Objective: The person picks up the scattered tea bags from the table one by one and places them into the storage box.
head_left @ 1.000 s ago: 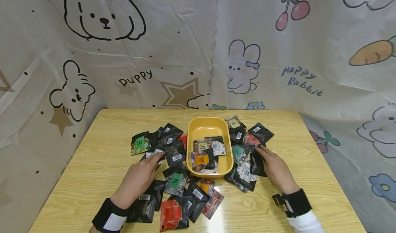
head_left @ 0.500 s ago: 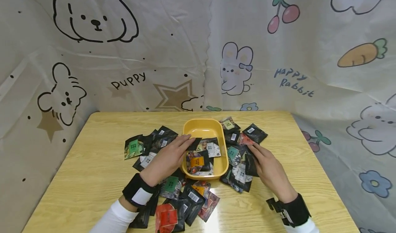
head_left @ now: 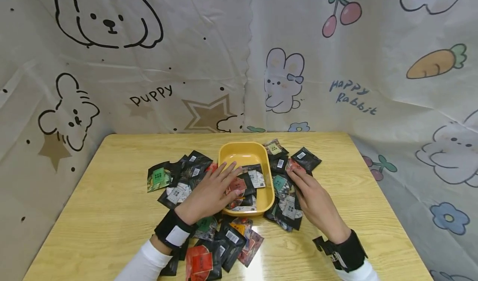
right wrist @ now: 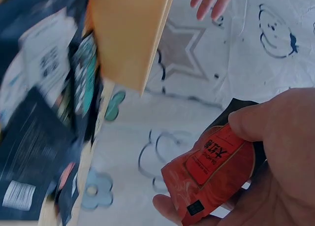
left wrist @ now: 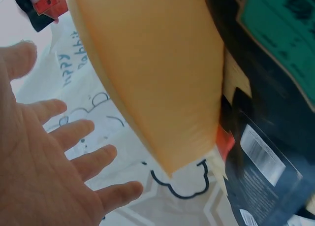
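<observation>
My left hand [head_left: 209, 191] is over the left wall of the yellow tray [head_left: 244, 150], fingers spread and holding nothing. In the left wrist view the spread fingers [left wrist: 81, 135] are apart from the tray's outer wall. Just beyond these fingertips in the head view, a black sachet with a red label [head_left: 239, 185] lies on other sachets inside the tray. To the right of the tray, my right hand [head_left: 317, 200] grips a red-and-black sachet [right wrist: 211, 159] between thumb and fingers, as the right wrist view shows. In the head view the hand covers part of this sachet.
More sachets lie in piles left of the tray [head_left: 179, 191], right of it [head_left: 287, 202] and in front of it [head_left: 229, 239]. One black sachet [head_left: 306, 159] lies at the far right. A printed curtain [head_left: 209, 65] hangs behind the wooden table [head_left: 123, 177].
My left hand moved from the left pile to the tray with a black sachet and let it go; it now lies inside, red label showing. The right hand took up a red-and-black sachet.
</observation>
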The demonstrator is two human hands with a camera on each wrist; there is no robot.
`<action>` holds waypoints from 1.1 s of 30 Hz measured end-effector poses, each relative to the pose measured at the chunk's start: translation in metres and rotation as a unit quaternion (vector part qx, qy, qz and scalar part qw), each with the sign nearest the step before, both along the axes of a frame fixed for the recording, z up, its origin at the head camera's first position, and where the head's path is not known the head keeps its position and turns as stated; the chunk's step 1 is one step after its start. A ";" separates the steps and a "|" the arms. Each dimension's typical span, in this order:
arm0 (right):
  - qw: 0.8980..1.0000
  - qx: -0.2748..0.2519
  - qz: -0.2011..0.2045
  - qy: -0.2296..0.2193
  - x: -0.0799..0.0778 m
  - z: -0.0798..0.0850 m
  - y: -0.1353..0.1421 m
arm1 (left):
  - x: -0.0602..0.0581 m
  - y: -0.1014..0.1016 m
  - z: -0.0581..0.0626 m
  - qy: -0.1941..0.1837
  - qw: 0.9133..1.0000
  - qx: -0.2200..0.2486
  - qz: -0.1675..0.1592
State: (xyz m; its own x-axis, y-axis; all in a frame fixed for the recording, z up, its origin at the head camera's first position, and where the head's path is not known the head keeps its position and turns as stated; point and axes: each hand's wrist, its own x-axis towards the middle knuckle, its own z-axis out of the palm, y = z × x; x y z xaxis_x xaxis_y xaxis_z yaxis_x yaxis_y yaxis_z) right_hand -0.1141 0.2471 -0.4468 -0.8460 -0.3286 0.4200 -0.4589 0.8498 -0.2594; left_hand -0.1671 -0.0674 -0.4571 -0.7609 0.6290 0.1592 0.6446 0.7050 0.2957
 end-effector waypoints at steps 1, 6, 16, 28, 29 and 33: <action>1.000 -0.001 0.010 0.001 -0.002 0.001 -0.006 | 0.001 -0.003 0.000 0.004 1.000 -0.002 0.005; 0.998 0.004 0.066 0.009 -0.015 0.004 -0.039 | 0.006 -0.024 0.003 0.017 0.999 -0.003 0.027; 0.990 0.071 0.089 -0.082 -0.029 -0.016 -0.077 | 0.015 -0.063 0.012 0.013 0.997 -0.004 0.073; 0.995 0.051 0.017 -0.081 -0.024 -0.014 -0.045 | 0.000 -0.089 0.002 -0.002 0.994 -0.012 0.111; 0.995 0.047 0.010 -0.083 -0.022 -0.013 -0.040 | -0.003 -0.090 -0.002 0.000 0.994 -0.020 0.111; 0.995 0.035 -0.015 -0.090 -0.016 -0.013 -0.023 | -0.013 -0.088 -0.017 -0.008 0.994 -0.043 0.102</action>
